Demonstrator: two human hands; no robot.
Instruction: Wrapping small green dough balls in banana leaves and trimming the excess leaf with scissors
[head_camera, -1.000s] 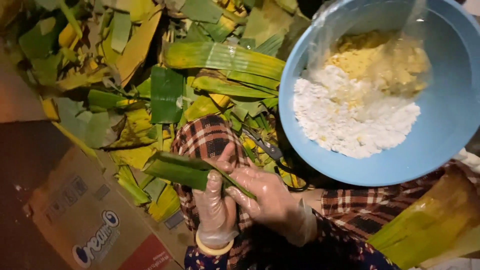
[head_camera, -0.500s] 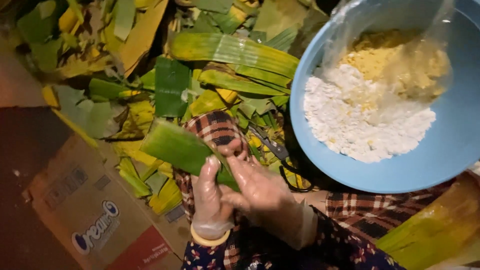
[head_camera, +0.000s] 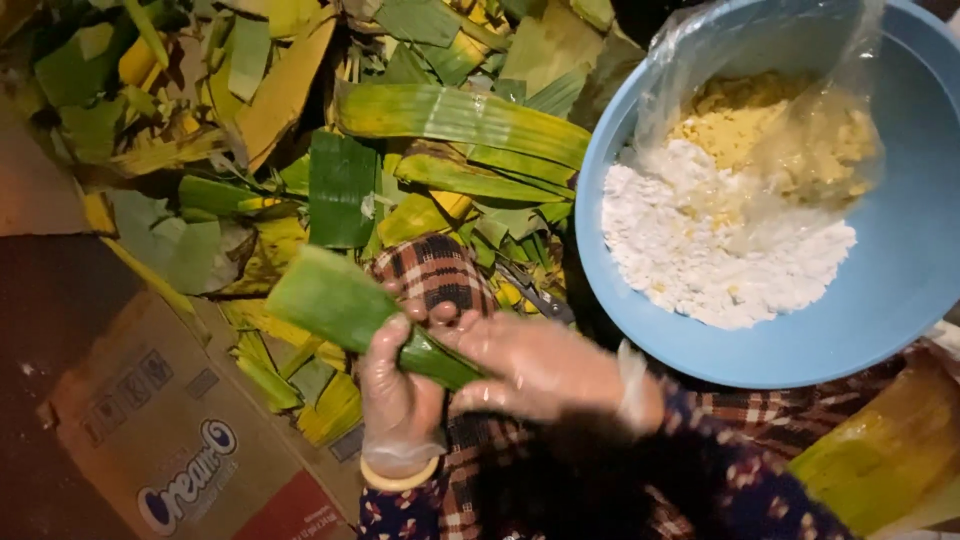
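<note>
Left hand: left hand (head_camera: 400, 400), in a thin clear glove with a pale band at the wrist, rises from the bottom edge, fingers curled shut around the lower end of a green leaf strip (head_camera: 350, 310).
Right hand: right hand (head_camera: 540, 365), also gloved, lies flat-knuckled across from the right, its fingertips pinching the same strip just beside the left thumb.
Leaf strip: slants up and to the left from both hands, its free end wide and flat, held above a checked-cloth knee (head_camera: 435, 275).
Ground beyond: heap of cut green and yellow leaves (head_camera: 440, 115) spreads across the top.
Right side: blue basin (head_camera: 900, 300) holds white grains (head_camera: 720, 250) and yellow crumble under a clear plastic bag (head_camera: 800, 110).
Lower left: flattened cardboard box (head_camera: 170, 440) lies beside the knee.
</note>
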